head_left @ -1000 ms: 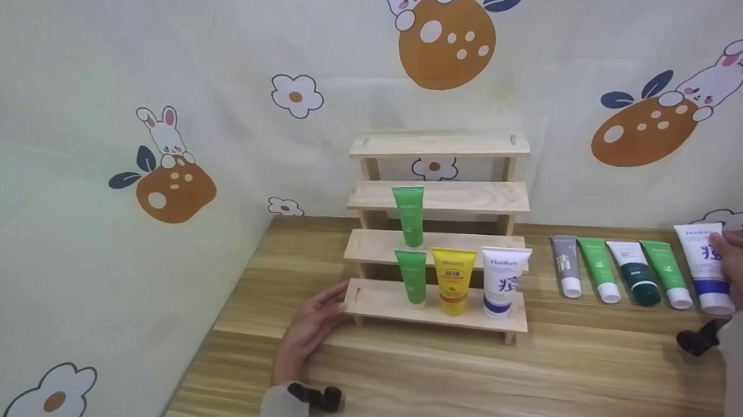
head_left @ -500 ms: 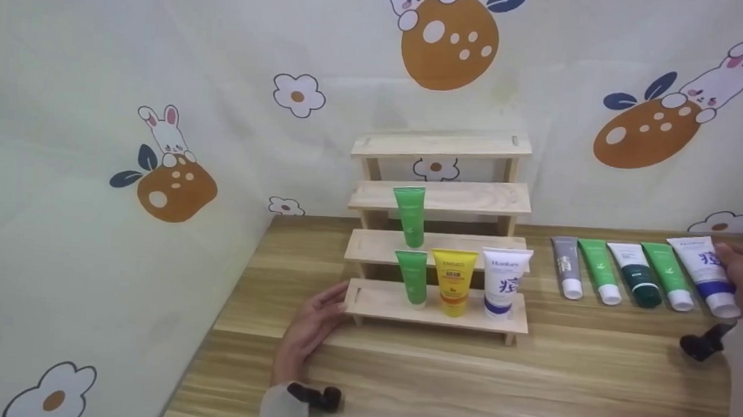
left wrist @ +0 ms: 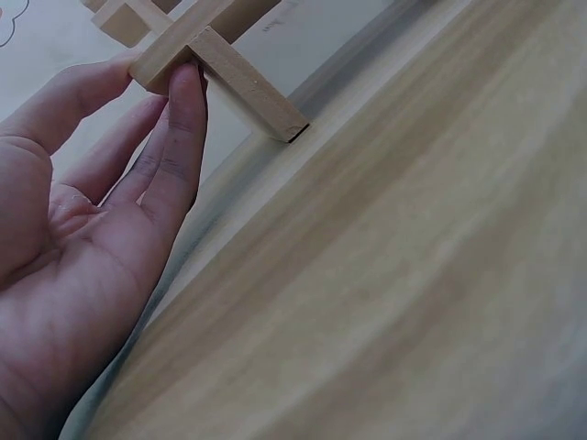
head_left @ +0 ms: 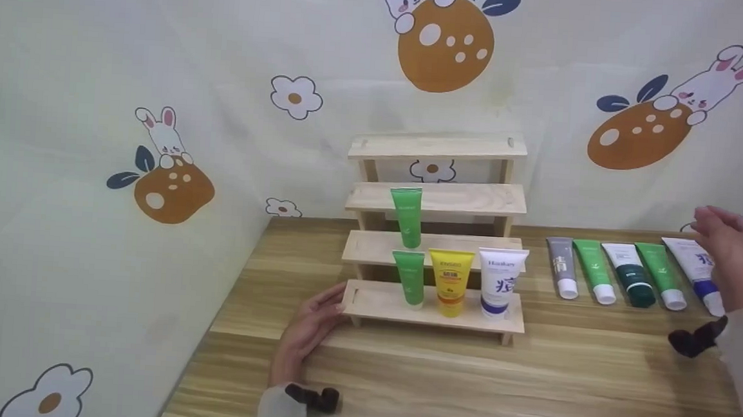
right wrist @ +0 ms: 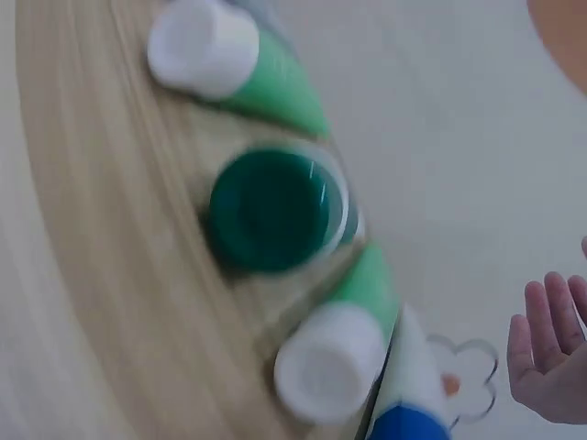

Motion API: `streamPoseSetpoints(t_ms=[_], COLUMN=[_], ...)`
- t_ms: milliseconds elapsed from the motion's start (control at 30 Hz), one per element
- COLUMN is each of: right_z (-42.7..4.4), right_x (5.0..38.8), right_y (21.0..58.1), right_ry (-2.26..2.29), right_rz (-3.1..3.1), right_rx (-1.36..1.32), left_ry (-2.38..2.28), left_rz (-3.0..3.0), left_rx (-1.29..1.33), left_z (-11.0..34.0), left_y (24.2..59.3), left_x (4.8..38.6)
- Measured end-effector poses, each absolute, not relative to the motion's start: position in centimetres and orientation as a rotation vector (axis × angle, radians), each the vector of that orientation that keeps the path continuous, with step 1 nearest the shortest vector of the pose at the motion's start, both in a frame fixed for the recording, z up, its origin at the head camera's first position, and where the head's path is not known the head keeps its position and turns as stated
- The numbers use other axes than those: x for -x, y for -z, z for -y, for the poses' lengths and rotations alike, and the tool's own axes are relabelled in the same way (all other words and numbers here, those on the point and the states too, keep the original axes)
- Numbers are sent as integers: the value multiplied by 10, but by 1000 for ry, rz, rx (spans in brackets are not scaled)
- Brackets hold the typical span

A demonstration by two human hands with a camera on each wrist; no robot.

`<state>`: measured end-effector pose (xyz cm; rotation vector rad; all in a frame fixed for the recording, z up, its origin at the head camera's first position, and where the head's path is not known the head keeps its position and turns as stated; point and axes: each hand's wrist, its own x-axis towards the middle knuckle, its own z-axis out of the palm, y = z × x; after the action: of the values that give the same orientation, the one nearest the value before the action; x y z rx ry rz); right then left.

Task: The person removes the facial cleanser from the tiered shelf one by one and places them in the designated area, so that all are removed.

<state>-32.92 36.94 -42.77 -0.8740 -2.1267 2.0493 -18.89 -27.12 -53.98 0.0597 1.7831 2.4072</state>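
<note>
Lying aslant: the rightmost tube (head_left: 695,270) (cap (head_left: 714,305) pointing nearward).

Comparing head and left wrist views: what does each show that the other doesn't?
Only head: the right hand, the four tubes standing on the wooden rack and the five tubes beside it. Only left wrist: the left palm, seen close up. Both: the left hand pinching the rack's end, and the wood-grain tabletop.

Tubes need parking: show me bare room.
Free: the top shelf, the shelf below it, and the table in front of the bottom shelf. Crowded: that shelf's middle and right, under three tubes, and the five-tube row by the right hand.
</note>
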Motion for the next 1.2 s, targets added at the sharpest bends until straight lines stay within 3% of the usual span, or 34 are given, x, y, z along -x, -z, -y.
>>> streamPoseSetpoints(t_ms=[200, 533, 867, 1200], right_z=[-326, -256, -188, -145], right_x=[328, 297, 244, 230], right_y=[397, 341, 301, 285], right_ry=[-2207, -2408, -2072, -1885], right_rz=[1973, 1804, 2051, 2328], right_rx=[656, 22, -443, -575], left_ry=[-2395, -2404, -2373, -2389], left_rz=[-1782, -1773, -1786, -1777], left_rx=[-22, -33, -80, -46], left_z=[271, 272, 274, 271], left_y=[538, 539, 538, 539], left_x=[189, 191, 187, 190])
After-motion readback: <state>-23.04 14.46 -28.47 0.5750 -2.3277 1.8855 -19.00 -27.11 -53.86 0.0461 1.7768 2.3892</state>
